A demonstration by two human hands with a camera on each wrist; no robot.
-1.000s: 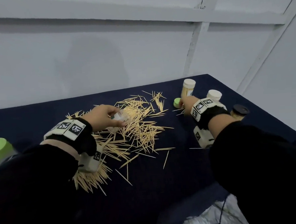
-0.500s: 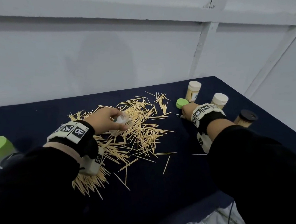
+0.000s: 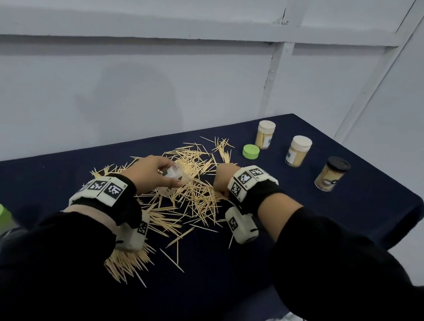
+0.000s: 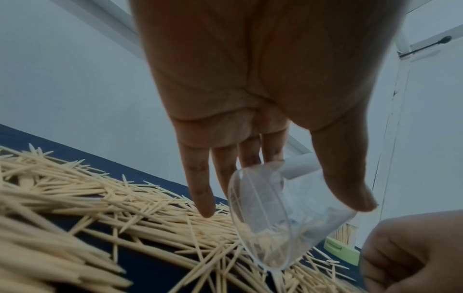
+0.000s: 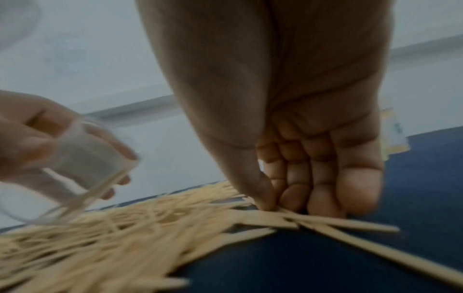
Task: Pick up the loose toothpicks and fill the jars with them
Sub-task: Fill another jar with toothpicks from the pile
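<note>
Wooden toothpicks (image 3: 195, 185) lie scattered in a loose heap across the middle of the dark blue table (image 3: 295, 229), with a denser bundle at lower left of the head view. My left hand (image 3: 148, 176) grips a clear plastic jar (image 3: 172, 178) between thumb and fingers, tilted with its mouth down toward the heap; it looks nearly empty. My right hand (image 3: 223, 180) is curled at the heap's right edge, thumb and fingertips (image 5: 290, 198) pinching a few sticks against the cloth. Three capped jars stand at the right of the frame, two white-lidded (image 3: 265, 138) (image 3: 298, 151) and one black-lidded (image 3: 332, 173), and a loose green lid (image 3: 251, 151) lies near the upper edge of the heap. I judge the sticks light, stiff, and pointed, and they cross and tangle, so a pinch mid-length on an aligned cluster should lift more cleanly than grabbing ends. The thin jar wall probably flexes, so I should hold it gently.
</note>
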